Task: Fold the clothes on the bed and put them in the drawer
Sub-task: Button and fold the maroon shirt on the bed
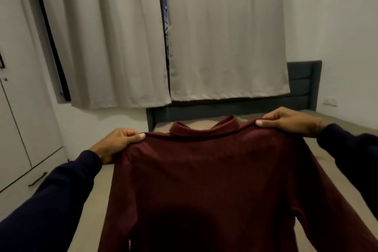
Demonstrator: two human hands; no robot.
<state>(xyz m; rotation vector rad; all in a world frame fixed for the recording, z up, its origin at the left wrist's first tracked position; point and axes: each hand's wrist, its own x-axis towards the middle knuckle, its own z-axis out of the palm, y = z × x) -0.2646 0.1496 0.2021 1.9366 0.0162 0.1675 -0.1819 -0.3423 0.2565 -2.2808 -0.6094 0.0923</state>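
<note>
A maroon collared shirt hangs spread out in front of me, above the bed. My left hand pinches its left shoulder and my right hand pinches its right shoulder. The collar stands up between my hands. Both sleeves droop down at the sides. The shirt's lower part runs out of view at the bottom and hides most of the bed's beige sheet.
A dark grey headboard stands at the far side of the bed, under pale curtains. At the left is a white wardrobe with a drawer and a dark handle low down. A white wall is at right.
</note>
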